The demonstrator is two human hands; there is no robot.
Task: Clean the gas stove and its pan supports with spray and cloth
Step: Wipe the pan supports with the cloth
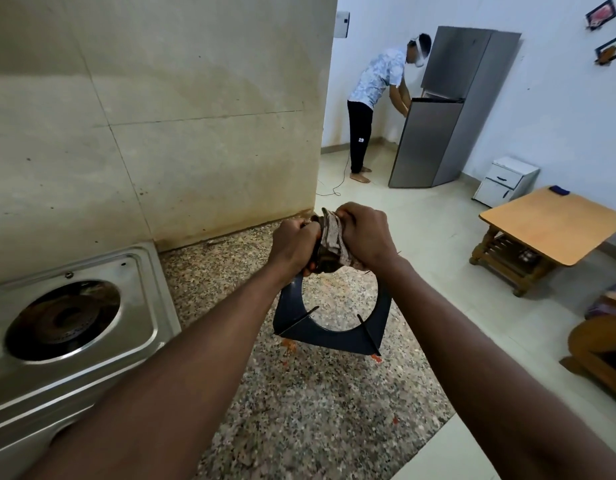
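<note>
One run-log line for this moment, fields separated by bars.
left hand: grips pan support | right hand: grips cloth on it | stove: burner bare

Shiny steel stove (140, 306) — matt dark pan support (331, 336), speckled stone counter (299, 403).

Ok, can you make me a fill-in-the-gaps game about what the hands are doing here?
1. The right hand presses a ____ against the pan support.
2. The left hand holds that support above the speckled ____.
3. The gas stove sits on the ____ side of the hands.
Missing words: cloth, counter, left.
</note>
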